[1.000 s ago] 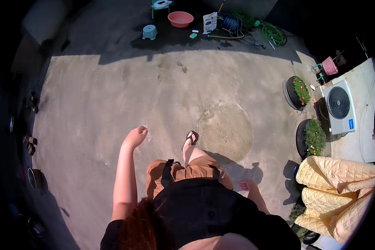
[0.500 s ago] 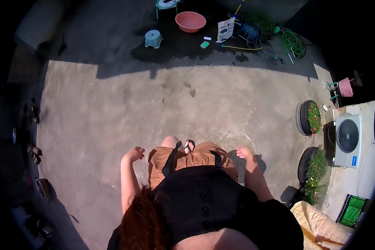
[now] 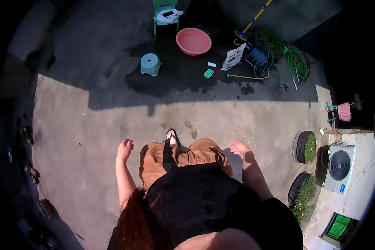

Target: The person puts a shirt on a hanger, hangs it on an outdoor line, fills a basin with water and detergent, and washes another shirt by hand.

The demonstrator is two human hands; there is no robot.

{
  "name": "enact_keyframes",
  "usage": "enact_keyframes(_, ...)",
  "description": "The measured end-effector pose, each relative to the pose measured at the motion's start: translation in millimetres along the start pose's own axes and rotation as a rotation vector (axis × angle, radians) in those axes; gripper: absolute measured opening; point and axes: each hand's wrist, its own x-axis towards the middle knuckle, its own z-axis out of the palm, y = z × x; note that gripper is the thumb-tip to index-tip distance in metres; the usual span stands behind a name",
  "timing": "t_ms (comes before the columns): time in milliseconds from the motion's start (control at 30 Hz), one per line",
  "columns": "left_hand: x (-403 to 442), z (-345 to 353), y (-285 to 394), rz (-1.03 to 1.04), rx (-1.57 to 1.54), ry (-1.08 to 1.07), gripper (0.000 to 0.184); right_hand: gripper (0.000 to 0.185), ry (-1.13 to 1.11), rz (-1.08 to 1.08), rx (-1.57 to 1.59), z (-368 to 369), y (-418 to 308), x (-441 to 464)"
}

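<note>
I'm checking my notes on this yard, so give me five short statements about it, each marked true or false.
1. The round pink plastic basin stands on shaded ground. True.
2. The pale-blue plastic stool lies on its side. False: the stool stands upright.
3. A white cloth lies on the green chair. True.
4. The left hand grips the coiled green hose. False: the hose is well apart from the left hand.
5. The right hand is out beside the brown fabric shorts. True.
</note>
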Motion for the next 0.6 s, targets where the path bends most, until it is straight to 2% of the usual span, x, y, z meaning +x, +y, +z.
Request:
enact_keyframes(33, 31.6, -0.9, 49.9, 0.058, 0.091, -0.012, 0.027, 0.028, -0.046, 0.198, -0.071, -9.8, 14.1, 13.7)
enact_keyframes(67, 57.4, -1.9, 98.6, 0.108, 0.189, -0.03, 0.027, 0.029, 0.026, 0.384, -0.06, -12.4, 32.3, 24.5)
enact_keyframes(100, 78.5, -2.3, 146.7, 0.138, 0.184, -0.081, 0.026, 0.031, -0.053, 0.49, -0.042, -23.3, 42.7, 29.6)
enact_keyframes(200, 170.6, -1.2, 251.6, 0.214, -0.002, -0.182, 0.025, 0.035, 0.04, 0.448, 0.273, -24.8, 10.6, 22.8)
enact_keyframes(300, 255.3, 4.0, 317.4, 0.235, 0.156, -0.147, 0.025, 0.032, 0.122, 0.344, 0.636, -29.6, -32.2, 37.7)
enact_keyframes(367, 319.4, 13.4, 337.4, 0.22, 0.248, -0.116, 0.025, 0.033, 0.112, 0.409, 0.631, -42.4, -51.1, 73.3)
enact_keyframes(467, 403.6, 30.6, 336.8, 0.073, 0.107, -0.193, 0.026, 0.032, 0.073, 0.489, 0.511, -78.0, -143.6, 135.4)
enact_keyframes(533, 436.8, 38.6, 356.5, -0.145, 0.278, -0.271, 0.03, 0.031, 0.016, 0.502, 0.426, -100.9, -224.4, 181.0)
enact_keyframes(567, 452.2, 38.8, 379.0, -0.293, 0.393, -0.345, 0.031, 0.031, -0.019, 0.519, 0.391, -105.9, -261.5, 198.7)
enact_keyframes(600, 455.5, 44.2, 421.3, -0.437, 0.501, -0.413, 0.033, 0.03, -0.036, 0.448, 0.384, -124.8, -297.0, 241.3)
